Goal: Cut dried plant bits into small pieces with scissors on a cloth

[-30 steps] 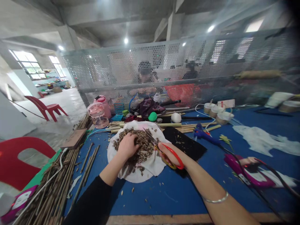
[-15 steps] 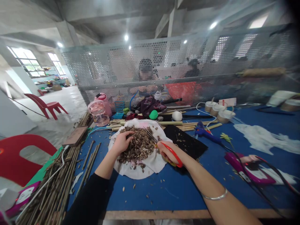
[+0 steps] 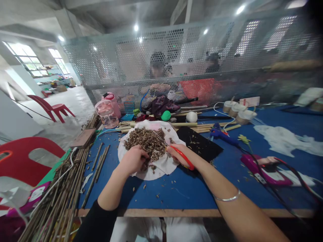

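A heap of brown dried plant bits (image 3: 151,143) lies on a round white cloth (image 3: 161,172) spread over the blue table. My left hand (image 3: 133,159) is at the near left edge of the heap, its fingers curled down into the bits. The fingertips are partly hidden, and what they pinch is too small to make out. Red-handled scissors (image 3: 182,156) are in my right hand (image 3: 176,153), at the right side of the cloth. Their blades point left and away, over the heap.
Behind the cloth lie bamboo sticks (image 3: 186,124), a green ball (image 3: 166,116) and a white ball (image 3: 191,117). A black sheet (image 3: 202,144) and a blue glue gun (image 3: 222,135) are to the right. Bundled stalks (image 3: 68,181) line the left edge. Beyond a perforated screen (image 3: 121,64) people sit.
My left hand has drawn back toward me, from the heap's upper left to its near edge, and its fingers have curled. The scissors remain in my right hand. The view has tilted down.
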Motion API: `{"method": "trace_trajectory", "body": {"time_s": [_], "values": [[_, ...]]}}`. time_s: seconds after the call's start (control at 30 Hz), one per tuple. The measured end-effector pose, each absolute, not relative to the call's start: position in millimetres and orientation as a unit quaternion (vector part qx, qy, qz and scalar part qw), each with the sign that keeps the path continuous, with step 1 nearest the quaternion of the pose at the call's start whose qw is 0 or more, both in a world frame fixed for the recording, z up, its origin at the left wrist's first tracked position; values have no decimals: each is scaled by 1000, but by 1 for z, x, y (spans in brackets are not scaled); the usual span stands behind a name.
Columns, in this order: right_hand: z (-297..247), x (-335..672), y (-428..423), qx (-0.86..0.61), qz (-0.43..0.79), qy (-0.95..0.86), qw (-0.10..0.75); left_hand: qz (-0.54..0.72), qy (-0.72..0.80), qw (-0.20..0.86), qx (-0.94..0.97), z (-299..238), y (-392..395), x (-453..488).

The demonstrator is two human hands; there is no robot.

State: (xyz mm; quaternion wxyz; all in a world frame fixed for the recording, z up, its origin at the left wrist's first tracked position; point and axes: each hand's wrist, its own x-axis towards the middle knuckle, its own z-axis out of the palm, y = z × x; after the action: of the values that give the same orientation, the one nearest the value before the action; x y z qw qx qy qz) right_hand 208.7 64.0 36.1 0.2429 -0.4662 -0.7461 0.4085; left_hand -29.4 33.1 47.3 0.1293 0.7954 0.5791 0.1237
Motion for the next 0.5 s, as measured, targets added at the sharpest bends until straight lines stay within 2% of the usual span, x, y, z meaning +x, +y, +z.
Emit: {"method": "trace_trajectory", "body": {"time_s": [0.2, 0.5], "values": [[34, 210, 64, -463, 402, -751, 244, 89, 619, 108, 773, 33, 35, -29], [33, 210, 65, -449, 391, -768, 238, 125, 623, 116, 763, 30, 31, -27]]}}
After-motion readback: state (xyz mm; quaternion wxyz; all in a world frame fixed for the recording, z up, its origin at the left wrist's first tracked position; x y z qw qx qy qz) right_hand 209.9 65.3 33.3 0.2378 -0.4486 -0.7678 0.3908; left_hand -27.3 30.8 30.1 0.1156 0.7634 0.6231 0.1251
